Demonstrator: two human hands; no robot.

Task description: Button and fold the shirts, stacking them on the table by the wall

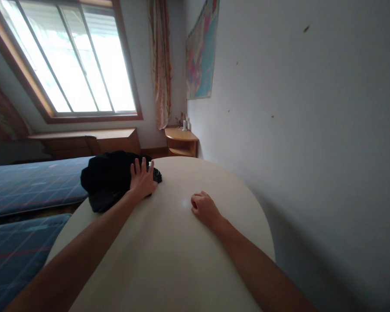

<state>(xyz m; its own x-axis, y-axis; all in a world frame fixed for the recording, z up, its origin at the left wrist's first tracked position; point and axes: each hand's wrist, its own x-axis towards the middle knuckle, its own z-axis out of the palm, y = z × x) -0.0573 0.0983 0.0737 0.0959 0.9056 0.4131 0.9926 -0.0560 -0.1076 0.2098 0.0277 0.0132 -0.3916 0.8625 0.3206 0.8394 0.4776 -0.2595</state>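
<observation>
A black, soft-looking bundle [108, 175], perhaps cloth or a bag, lies at the left edge of the round cream table [169, 260]. Against its right side rests my left hand [143, 180], fingers spread and stretched out. A small dark part with pale marks [157, 175] shows just beyond that hand's thumb; its kind is unclear. My right hand [204, 208] lies on the table to the right of the bundle, with its fingers curled into a fist. Nothing shows in the fist, though its inside is mostly hidden.
Blue checked mattresses [32, 182] lie to the left of the table. A white wall [312, 151] runs close along the right. At the back stand a wooden desk [117, 135] and a corner shelf [182, 135], under a window [78, 60] with curtains. A map [201, 54] hangs on the wall.
</observation>
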